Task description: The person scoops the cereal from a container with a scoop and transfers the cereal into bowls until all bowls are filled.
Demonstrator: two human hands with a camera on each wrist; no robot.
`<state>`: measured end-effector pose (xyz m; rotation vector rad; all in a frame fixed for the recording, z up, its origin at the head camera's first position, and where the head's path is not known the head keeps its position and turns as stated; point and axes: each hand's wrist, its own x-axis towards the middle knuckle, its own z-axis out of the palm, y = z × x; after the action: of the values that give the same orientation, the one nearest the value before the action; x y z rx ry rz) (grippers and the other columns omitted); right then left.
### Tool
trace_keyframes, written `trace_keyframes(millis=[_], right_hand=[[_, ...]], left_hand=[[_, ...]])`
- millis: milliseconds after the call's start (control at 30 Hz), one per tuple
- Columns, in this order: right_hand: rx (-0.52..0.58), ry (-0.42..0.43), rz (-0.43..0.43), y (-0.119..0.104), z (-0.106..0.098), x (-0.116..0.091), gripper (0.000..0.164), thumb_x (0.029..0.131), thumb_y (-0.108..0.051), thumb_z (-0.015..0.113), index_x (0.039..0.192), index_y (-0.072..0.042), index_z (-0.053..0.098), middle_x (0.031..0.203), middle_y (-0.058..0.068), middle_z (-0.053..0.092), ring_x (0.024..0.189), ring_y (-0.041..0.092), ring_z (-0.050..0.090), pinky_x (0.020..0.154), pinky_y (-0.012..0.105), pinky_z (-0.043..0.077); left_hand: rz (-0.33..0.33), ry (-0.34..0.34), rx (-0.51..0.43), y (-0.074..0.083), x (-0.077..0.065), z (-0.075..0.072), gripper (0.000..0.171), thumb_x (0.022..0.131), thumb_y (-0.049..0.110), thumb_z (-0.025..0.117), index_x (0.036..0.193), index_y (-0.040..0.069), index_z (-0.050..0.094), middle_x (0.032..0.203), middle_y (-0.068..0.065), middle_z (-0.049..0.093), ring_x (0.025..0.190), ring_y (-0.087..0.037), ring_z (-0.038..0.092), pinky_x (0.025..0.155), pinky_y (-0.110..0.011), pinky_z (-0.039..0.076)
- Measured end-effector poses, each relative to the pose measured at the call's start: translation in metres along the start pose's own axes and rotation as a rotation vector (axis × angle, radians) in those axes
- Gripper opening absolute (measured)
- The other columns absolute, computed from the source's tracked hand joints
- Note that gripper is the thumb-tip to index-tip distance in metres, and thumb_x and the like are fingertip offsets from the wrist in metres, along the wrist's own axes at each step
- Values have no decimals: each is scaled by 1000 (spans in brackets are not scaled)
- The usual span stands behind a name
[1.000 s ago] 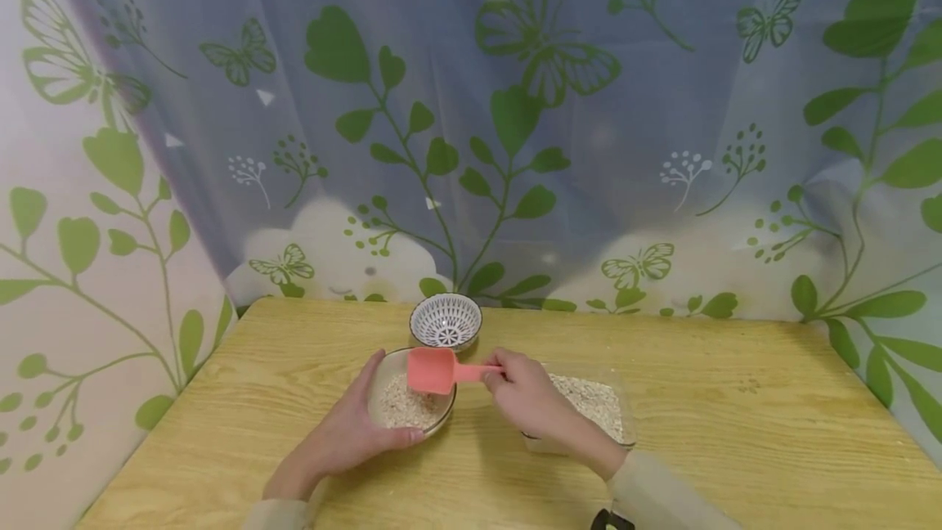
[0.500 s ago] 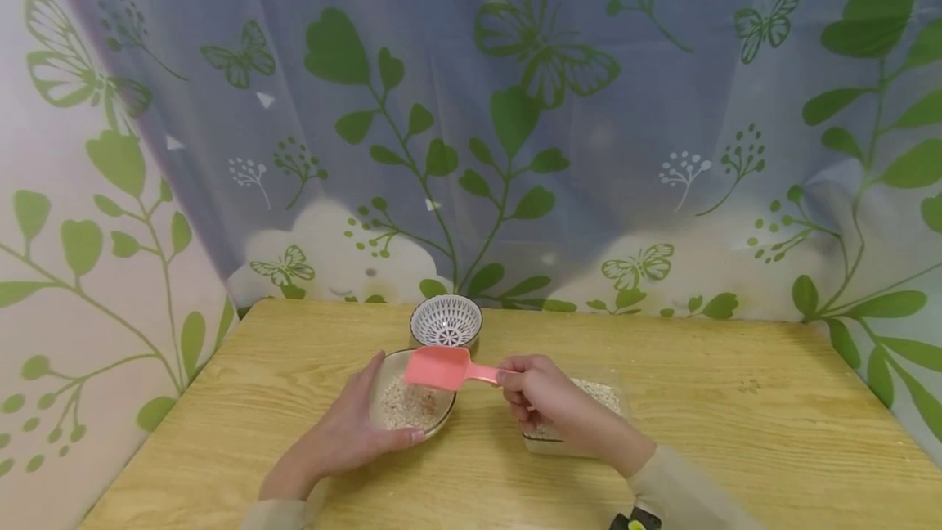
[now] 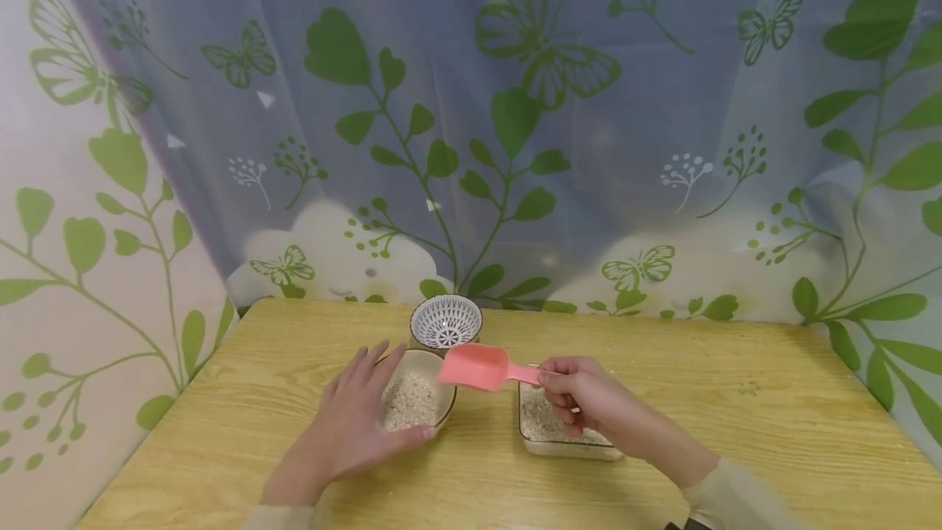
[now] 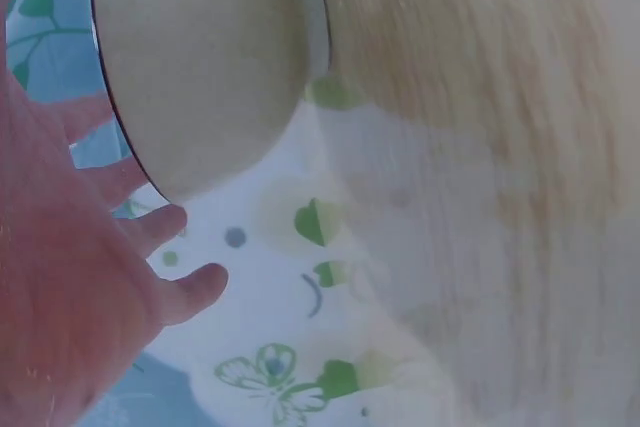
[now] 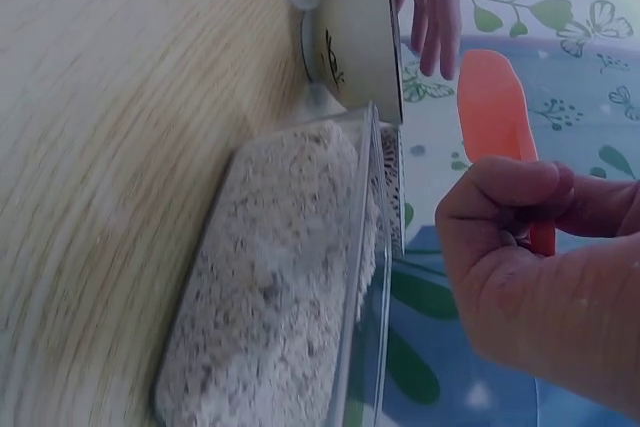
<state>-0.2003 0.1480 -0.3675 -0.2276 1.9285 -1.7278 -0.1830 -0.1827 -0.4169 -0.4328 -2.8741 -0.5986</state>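
Note:
My right hand [image 3: 589, 399] grips the handle of a pink scoop [image 3: 474, 366], held in the air between the bowl and the container. No contents show in the scoop from above. My left hand [image 3: 353, 424] is spread at the left side of a cream bowl [image 5: 360, 37] with a dark rim, fingers straight and apart near the rim, thumb at the front. Whether it touches the bowl is unclear. Oat-like flakes [image 3: 408, 405] lie in the bowl. Under my right hand stands a clear rectangular container [image 3: 574, 450] filled with similar flakes [image 5: 280, 267].
A small black-and-white patterned bowl [image 3: 446, 319] stands behind the cream bowl, close to it. Everything rests on a wood-grain table [image 3: 736, 415]. A curtain [image 3: 559, 186] printed with leaves and butterflies hangs behind the table's far edge.
My right hand has moved right with the pink scoop, from over the cream bowl toward the container. My left hand has loosened from the bowl and its fingers have spread.

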Motion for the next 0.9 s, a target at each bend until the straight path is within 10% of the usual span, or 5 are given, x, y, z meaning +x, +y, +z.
trace_keyframes(millis=[900], right_hand=[[-26,51,21,10,-66,-44,19,110,-26,45,101,-10,47,71,-3,33,61,13,29,56,28,31]], left_hand=[[114,40,61,31,6,10,103,79,83,61,161,28,32,167,-12,31,153,-50,26,109,-82,26]])
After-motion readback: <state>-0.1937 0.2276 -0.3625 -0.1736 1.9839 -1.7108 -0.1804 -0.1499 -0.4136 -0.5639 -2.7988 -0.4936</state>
